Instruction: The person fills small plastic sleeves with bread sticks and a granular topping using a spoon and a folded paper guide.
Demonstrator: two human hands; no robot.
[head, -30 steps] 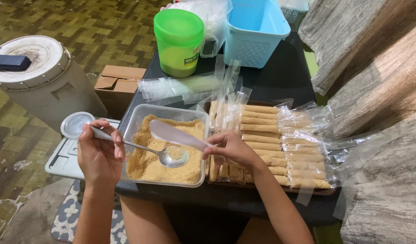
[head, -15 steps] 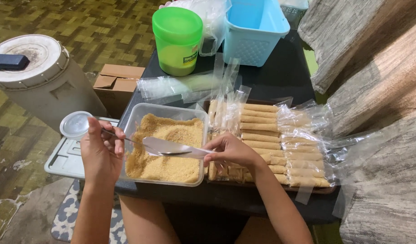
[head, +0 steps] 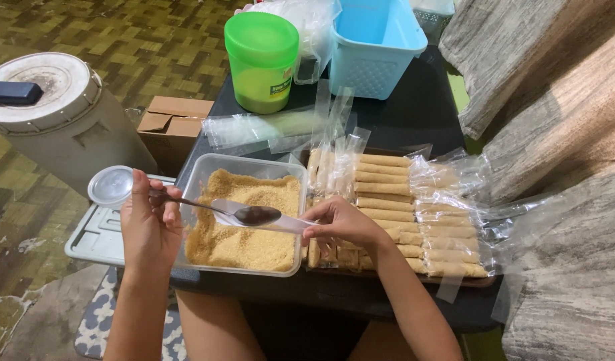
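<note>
Head view: your left hand (head: 149,226) grips a metal spoon (head: 244,215) by the handle and also holds a small clear lid (head: 111,185). The spoon's bowl has come level with the mouth of the clear plastic sleeve (head: 280,221) pinched in your right hand (head: 341,224), over the tub of brown sugar (head: 244,220) at the table's near edge. Wrapped rolls (head: 401,207) lie beside.

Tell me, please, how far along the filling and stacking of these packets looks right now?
Done: rows of filled packets lie stacked on the table. In hand: the left hand holds a spoon at the mouth of an empty sleeve held by the right hand. Left: much brown powder in the tub, spare sleeves beyond.
</note>
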